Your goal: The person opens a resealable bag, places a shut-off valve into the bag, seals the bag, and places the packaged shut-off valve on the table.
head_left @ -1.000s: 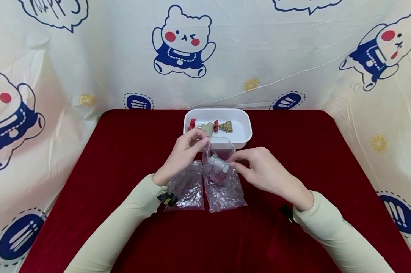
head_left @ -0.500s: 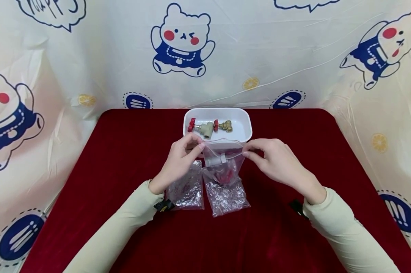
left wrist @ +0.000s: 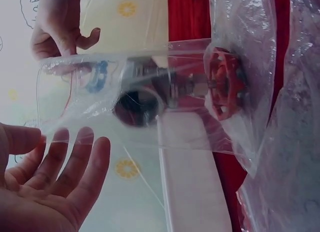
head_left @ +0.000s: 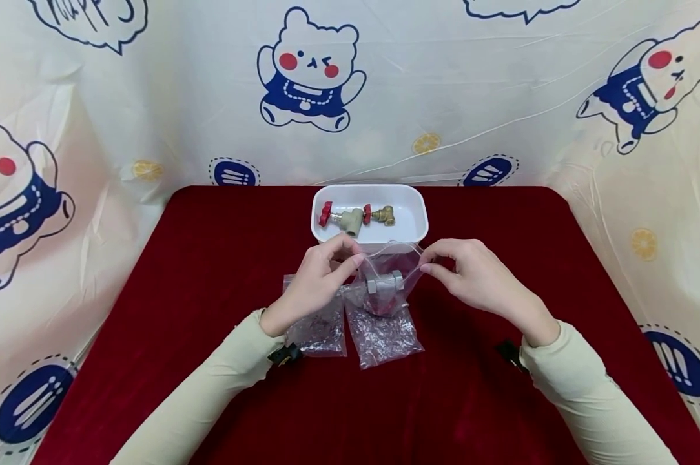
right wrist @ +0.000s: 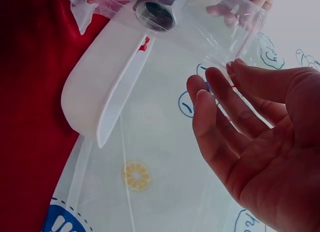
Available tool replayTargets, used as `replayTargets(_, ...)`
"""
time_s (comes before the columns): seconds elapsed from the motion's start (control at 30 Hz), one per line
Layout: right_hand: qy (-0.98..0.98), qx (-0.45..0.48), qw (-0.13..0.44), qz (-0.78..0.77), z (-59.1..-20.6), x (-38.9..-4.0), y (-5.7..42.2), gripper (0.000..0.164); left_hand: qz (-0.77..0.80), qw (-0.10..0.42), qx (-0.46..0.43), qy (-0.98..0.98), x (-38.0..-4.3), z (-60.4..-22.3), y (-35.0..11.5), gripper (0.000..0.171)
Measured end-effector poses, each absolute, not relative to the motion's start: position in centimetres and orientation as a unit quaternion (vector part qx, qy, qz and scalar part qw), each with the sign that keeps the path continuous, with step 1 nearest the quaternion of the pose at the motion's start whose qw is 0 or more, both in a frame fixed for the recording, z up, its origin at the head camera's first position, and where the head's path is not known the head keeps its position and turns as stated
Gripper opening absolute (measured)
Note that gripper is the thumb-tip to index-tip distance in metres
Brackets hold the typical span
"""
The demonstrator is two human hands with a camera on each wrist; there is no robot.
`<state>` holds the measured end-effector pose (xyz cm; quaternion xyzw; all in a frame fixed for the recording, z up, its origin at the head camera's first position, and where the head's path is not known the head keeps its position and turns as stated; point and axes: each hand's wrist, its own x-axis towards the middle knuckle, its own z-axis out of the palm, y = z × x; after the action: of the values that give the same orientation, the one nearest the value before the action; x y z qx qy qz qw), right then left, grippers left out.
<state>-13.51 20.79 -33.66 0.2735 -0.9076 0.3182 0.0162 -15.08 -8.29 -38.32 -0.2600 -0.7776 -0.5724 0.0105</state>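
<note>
Both hands hold up a clear zip bag (head_left: pixel 392 259) by its mouth, in front of the white tray. My left hand (head_left: pixel 322 276) pinches the left side of the rim between thumb and fingertips. On the right side my right hand (head_left: pixel 472 274) pinches the rim in the same way. Inside the bag lies a grey valve (head_left: pixel 385 282), its hexagonal ends roughly level in the head view. Its red handwheel (left wrist: pixel 227 85) sits in the bottom of the bag, plain in the left wrist view. Behind the plastic, part of the valve's body is blurred.
Two clear plastic bags lie flat on the red cloth, a left bag (head_left: pixel 321 332) and a right bag (head_left: pixel 385 339) under the held one. The white tray (head_left: pixel 416 223) holds a grey-green valve (head_left: pixel 350 221) with a red handwheel and a brass valve (head_left: pixel 385 216).
My right hand has moved right and the bag's mouth has spread wider. The valve inside has turned from slanted to nearly level. My left hand has shifted slightly right in the last half second.
</note>
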Motion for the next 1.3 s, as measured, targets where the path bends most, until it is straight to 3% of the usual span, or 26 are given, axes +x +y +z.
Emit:
replayTargets(0.17, -0.905, 0.273, 0.009, 0.326, -34.0, -13.6, 21.1, 0.011, -0.556, -0.008, -0.282, -0.782, -15.6, -38.8, -8.8, 0.010)
replayTargets(0.33, -0.902, 0.277, 0.015, 0.332, -34.2, -13.9, 21.1, 0.013, -0.448, -0.065, -0.318, -0.833, -16.8, -39.8, -8.9, 0.065)
replayTargets(0.4, -0.901, 0.279, 0.019, 0.333, -34.4, -14.0, 21.1, 0.013, -0.401, -0.076, -0.335, -0.849, -17.3, -40.4, -8.6, 0.074)
replayTargets(0.6, -0.895, 0.292, 0.038, 0.336, -34.6, -14.3, 20.6, 0.015, -0.331, -0.055, -0.363, -0.869, -17.5, -41.6, -7.5, 0.048)
replayTargets(0.8, -0.886, 0.300, 0.070, 0.348, -35.1, -14.4, 20.6, 0.018, -0.313, -0.041, -0.382, -0.869, -17.4, -41.3, -7.0, 0.039)
replayTargets(1.07, -0.881, 0.274, 0.112, 0.370, -35.5, -15.0, 20.5, 0.021, -0.337, -0.022, -0.398, -0.853, -17.7, -41.0, -6.6, 0.038)
replayTargets(1.3, -0.882, 0.266, 0.123, 0.369, -35.9, -15.0, 20.8, 0.020, -0.378, -0.031, -0.364, -0.851, -17.6, -40.7, -7.0, 0.049)
